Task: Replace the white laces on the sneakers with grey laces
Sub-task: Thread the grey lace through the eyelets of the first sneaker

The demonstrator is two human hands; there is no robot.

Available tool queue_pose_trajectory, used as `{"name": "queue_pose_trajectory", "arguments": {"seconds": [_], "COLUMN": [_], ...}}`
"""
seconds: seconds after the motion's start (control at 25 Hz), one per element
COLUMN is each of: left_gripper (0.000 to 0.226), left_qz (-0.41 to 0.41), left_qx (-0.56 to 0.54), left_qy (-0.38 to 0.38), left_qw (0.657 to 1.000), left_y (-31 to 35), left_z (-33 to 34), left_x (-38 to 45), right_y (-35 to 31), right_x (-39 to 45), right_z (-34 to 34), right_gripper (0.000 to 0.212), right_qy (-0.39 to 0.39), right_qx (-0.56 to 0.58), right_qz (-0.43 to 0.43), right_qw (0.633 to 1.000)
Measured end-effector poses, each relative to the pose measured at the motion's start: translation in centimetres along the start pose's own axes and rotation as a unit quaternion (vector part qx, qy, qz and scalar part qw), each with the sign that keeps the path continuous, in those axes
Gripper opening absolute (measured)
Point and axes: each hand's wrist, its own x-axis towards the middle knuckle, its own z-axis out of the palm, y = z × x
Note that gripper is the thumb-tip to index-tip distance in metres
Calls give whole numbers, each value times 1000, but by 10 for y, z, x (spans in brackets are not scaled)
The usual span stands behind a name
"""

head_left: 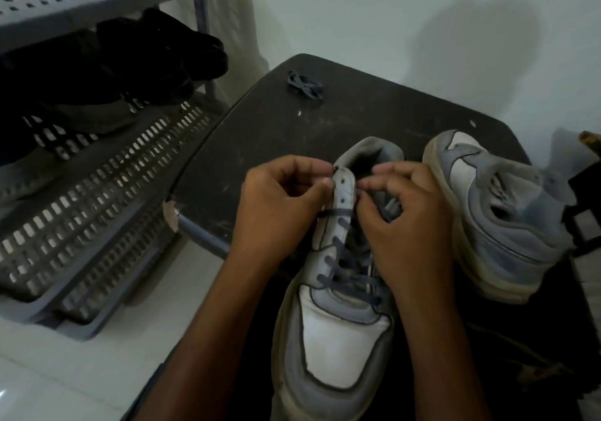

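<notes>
While the left hand (283, 186) pinches the top of the left eyelet flap with curled thumb and fingers, the right hand (403, 212) has its fingers curled in at the opposite side of the tongue, the tips pressed together on something too small and hidden to name for certain. Both hands work at the collar end of the near sneaker (335, 316), which stands upright on the table (260, 128) with its white toe pointing toward the person. A grey lace (344, 267) crosses this sneaker in several rows from the toe end up to just below the hands; the two uppermost eyelets on the left flap show bare. Just beside it on the right, the second sneaker (500, 212) lies tilted on its side, sole toward the first, its throat open; whether it carries a lace cannot be told. Well apart, near the far edge of the dark, scuffed table, a second grey lace (305, 84) lies in a loose bundle. Left of the table stands a grey perforated shoe rack (107, 206) with dark shoes (130, 63) on its shelf.
</notes>
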Motion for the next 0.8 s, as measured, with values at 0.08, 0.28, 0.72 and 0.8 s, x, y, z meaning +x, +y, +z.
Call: {"name": "queue_pose_trajectory", "arguments": {"seconds": [0.08, 0.28, 0.72, 0.8], "left_gripper": [12, 11, 2, 8], "left_qz": [-6, 7, 65, 99], "left_qx": [-2, 11, 18, 82], "left_qy": [-22, -33, 11, 41], "left_qw": [1000, 999, 998, 991], "left_y": [5, 10, 10, 8], "left_z": [-2, -3, 3, 9], "left_x": [-2, -7, -9, -8], "right_y": [-1, -10, -3, 0], "right_x": [1, -1, 0, 1], "right_z": [-1, 2, 6, 4], "right_gripper": [4, 7, 13, 25], "right_qy": [-6, 7, -24, -46], "right_qx": [31, 91, 139, 213], "right_qz": [4, 34, 55, 83], "right_qw": [1000, 995, 988, 972]}}
